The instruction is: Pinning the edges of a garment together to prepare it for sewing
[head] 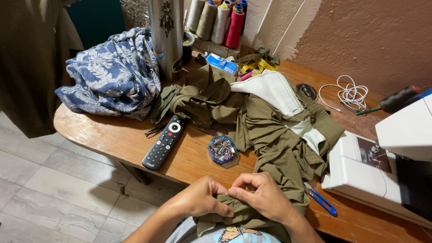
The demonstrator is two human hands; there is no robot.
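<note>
left hand (203, 198) pinched closed on olive fabric (274, 144) at table (112, 135) edge | right hand (265, 193) fingers curled tight on same fold, touching left | fabric runs up from grip across table toward sewing machine (369, 175) | pin box (222, 150), remote (164, 141) just beyond hands | blue snips (321, 200) beside right wrist

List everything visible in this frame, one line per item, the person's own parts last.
olive garment: 1, olive with white lining, table centre to lap
floral cloth: 1, blue-white, table left
remote control: 1, black, table front
pin box: 1, blue, beside remote
thread cones: several, mixed colours, back
metal flask: 1, silver, back
snips: 1, blue, by sewing machine
sewing machine: 1, white, right
white cable: 1, right back
left hand: pinching garment
right hand: pinching garment
</note>
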